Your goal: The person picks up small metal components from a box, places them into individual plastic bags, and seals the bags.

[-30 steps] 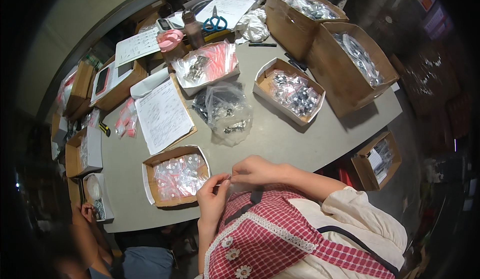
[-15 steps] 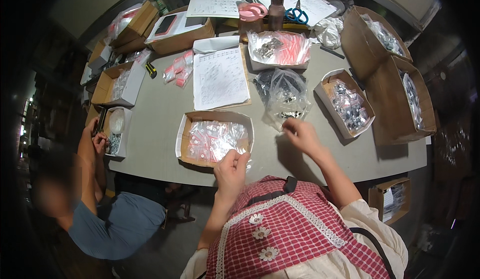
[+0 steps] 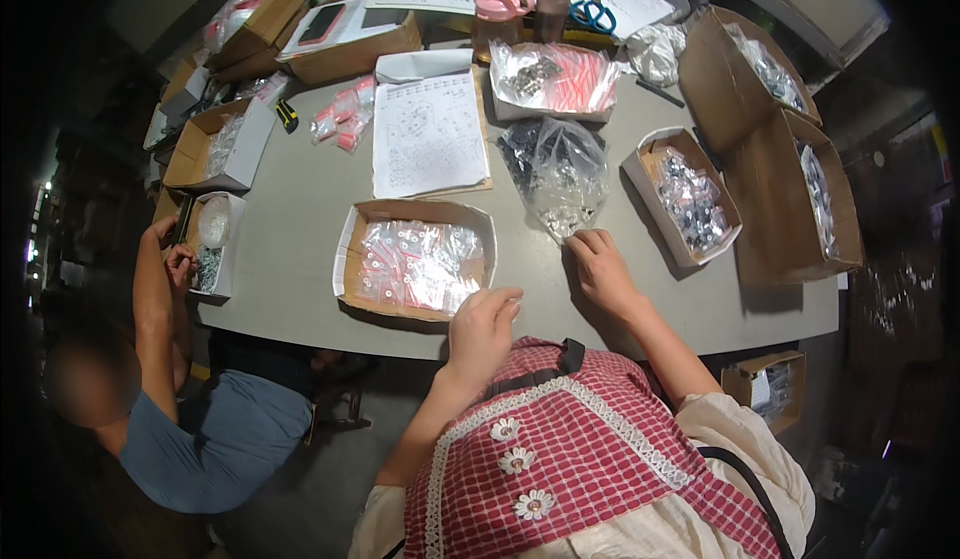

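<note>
Touching clear bag [image 3: 566, 171], right hand [image 3: 604, 271] grip unclear, left hand [image 3: 482, 329] pinched together, cardboard boxes [image 3: 768, 214] near

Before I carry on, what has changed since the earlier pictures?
The right hand has parted from the left hand and reached forward to the near end of the clear bag; whether it grips is unclear. The left hand remains by the packet box. That box, the paper sheet and scissors stayed put; the camera view turned.
</note>
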`<state>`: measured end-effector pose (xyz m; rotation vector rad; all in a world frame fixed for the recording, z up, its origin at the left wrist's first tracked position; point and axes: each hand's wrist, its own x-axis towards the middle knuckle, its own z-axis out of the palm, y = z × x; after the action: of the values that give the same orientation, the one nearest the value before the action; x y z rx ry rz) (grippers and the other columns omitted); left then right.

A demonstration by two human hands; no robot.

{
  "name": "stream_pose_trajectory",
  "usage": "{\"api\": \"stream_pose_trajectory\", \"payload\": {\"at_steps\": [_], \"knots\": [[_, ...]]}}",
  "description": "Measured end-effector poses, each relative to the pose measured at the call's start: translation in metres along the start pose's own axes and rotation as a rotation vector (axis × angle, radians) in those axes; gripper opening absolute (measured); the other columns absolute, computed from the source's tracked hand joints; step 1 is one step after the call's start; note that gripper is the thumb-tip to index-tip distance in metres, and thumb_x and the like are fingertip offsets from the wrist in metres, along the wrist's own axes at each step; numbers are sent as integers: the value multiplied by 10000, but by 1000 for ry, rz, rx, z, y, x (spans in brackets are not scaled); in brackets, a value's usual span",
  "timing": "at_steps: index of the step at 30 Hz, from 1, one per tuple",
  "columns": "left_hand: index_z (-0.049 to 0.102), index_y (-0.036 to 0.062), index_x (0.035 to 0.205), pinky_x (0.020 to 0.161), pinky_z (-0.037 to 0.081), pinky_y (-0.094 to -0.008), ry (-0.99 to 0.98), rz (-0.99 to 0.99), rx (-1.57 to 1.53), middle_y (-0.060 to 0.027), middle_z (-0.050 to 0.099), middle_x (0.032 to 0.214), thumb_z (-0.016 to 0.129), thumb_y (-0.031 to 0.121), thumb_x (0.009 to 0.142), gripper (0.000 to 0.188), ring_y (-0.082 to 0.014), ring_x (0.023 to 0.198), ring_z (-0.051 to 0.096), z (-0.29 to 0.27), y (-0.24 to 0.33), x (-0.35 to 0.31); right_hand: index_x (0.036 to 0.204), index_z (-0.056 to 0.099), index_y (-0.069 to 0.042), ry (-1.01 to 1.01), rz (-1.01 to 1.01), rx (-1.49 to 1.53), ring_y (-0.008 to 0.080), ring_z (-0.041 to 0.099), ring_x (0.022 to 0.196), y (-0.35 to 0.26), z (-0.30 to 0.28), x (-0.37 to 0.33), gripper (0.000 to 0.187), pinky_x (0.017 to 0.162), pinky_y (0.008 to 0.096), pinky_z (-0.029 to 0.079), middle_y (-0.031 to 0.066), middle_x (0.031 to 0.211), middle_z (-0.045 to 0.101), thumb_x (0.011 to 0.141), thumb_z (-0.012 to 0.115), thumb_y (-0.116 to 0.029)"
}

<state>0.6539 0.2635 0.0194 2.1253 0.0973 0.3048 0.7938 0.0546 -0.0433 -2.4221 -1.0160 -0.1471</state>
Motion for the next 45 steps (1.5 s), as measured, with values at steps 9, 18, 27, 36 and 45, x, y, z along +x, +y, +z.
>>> {"api": "stream_pose_trajectory", "payload": {"at_steps": [9, 18, 27, 36, 45], "knots": [[585, 22, 781, 600, 468, -416, 42, 32, 76, -146, 610, 717, 698, 105, 859, 161, -338, 675, 611, -1, 6, 0, 1116, 616, -18, 197, 242, 242, 376, 569, 1069, 5, 0, -36, 353, 934, 430, 472, 162, 1133, 617, 765, 610, 11], [691, 6, 933, 667, 505, -346, 10, -4, -38, -126, 657, 787, 703, 52, 845, 99, -275, 720, 636, 8, 2, 5, 1085, 633, -21, 140, 351, 219, 368, 583, 1003, 14, -7, -25, 320, 887, 436, 486, 155, 1057, 635, 766, 646, -5], [722, 39, 915, 684, 515, -351, -5, 125, 30, -115, 659, 813, 690, 47, 846, 76, -265, 755, 645, 11, -3, 2, 1054, 662, -19, 180, 234, 159, 373, 592, 992, 1, -15, -19, 261, 876, 445, 491, 166, 1059, 645, 794, 646, -5], [623, 2, 827, 606, 500, -347, -45, -14, 12, -132, 650, 790, 716, 100, 839, 136, -270, 682, 648, 8, 7, 1, 1226, 596, -13, -320, 420, 1249, 109, 613, 959, -77, -49, -8, 345, 847, 266, 500, 57, 1042, 649, 916, 683, -135], [570, 4, 1113, 704, 523, -291, -174, -189, -234, -85, 661, 855, 681, 16, 860, 277, -152, 764, 650, 10, 11, 4, 1190, 561, -8, -311, 489, 1220, 98, 624, 792, -73, -25, -7, 286, 710, 248, 512, 27, 891, 636, 942, 656, -115]]}}
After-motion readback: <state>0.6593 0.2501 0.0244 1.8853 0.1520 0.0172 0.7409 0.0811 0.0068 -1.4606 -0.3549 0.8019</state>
